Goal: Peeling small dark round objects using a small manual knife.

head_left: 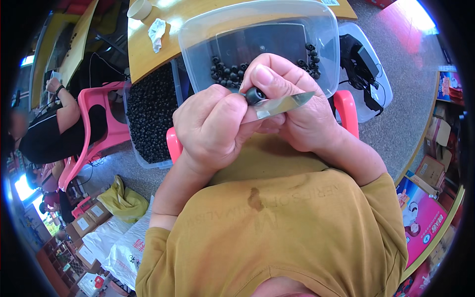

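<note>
My two hands meet in front of my chest, over a clear plastic tub (198,39). A small black round part (255,95) is pinched between both thumbs. My right hand (297,109) holds it, thumb pressed on top. A steel knife blade (284,104) runs from under the part toward the right, across my right fingers. Its handle is hidden, apparently inside my left hand (210,128), which is closed around it. Several loose black parts (225,72) lie at the tub's bottom.
The tub rests on a pink plastic chair (346,106). A bin full of black parts (151,111) stands at its left, under a wooden table (143,54) with a paper cup (139,9) and crumpled tissue (157,32). Another person (54,123) sits far left. Boxes (430,168) right.
</note>
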